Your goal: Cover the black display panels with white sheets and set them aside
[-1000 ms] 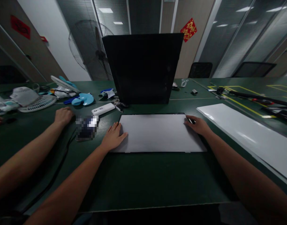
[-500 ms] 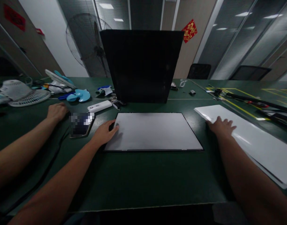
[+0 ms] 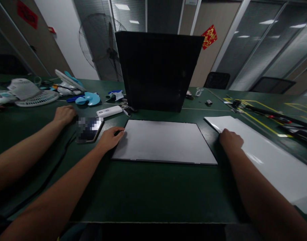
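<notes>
A flat white panel [image 3: 163, 142] with a thin black frame lies on the dark green table in front of me. My left hand [image 3: 110, 139] is at its left edge, thumb and fingers closed around that side. To the right, my right hand [image 3: 230, 140] has its fingers curled at the near-left edge of glossy white sheets [image 3: 274, 160], gripping there. Its fingertips are partly hidden. The sheets lie slantwise, apart from the framed panel.
Another person's hand [image 3: 65, 114] rests at the left, near a phone [image 3: 89, 132] with a blurred screen. A large black panel [image 3: 158, 72] stands upright behind. A white power strip [image 3: 109, 111], blue fan blades [image 3: 88, 99] and a white fan grille [image 3: 39, 98] lie left.
My right hand has gone from spread fingers on the white sheets to a closed grip at their edge. The sheets have shifted slightly. My left hand remains by the panel; the view has turned a little.
</notes>
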`<control>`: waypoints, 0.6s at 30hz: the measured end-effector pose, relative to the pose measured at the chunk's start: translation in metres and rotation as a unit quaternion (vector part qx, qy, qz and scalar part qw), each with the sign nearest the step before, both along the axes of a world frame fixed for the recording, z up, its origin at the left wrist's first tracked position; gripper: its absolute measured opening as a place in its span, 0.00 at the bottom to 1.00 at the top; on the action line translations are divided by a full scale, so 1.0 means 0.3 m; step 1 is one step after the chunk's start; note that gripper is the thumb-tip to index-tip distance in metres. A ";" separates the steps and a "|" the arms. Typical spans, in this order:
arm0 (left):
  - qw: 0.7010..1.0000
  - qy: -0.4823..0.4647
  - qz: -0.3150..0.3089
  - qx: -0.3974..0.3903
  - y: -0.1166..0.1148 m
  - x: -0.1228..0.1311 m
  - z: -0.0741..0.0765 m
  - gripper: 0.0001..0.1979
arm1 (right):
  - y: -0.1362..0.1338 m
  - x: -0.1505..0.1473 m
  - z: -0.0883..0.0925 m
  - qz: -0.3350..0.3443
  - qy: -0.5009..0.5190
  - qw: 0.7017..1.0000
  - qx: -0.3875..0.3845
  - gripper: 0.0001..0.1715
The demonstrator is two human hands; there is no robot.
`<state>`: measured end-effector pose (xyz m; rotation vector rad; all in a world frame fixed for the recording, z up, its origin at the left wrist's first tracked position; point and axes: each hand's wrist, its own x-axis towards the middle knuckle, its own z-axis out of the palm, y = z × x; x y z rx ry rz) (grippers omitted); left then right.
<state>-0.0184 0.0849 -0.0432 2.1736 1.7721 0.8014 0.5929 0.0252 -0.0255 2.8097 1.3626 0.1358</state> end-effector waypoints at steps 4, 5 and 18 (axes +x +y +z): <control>1.000 0.001 0.011 0.002 0.000 0.000 0.002 0.26 | -0.005 -0.026 0.009 0.017 -0.013 1.000 0.019 0.30; 1.000 0.002 0.014 -0.001 0.000 0.001 0.004 0.25 | -0.006 -0.030 0.012 0.024 -0.016 0.999 0.023 0.29; 1.000 0.009 0.023 -0.013 0.001 0.003 0.012 0.27 | -0.053 -0.032 0.094 0.004 -0.020 0.992 0.124 0.28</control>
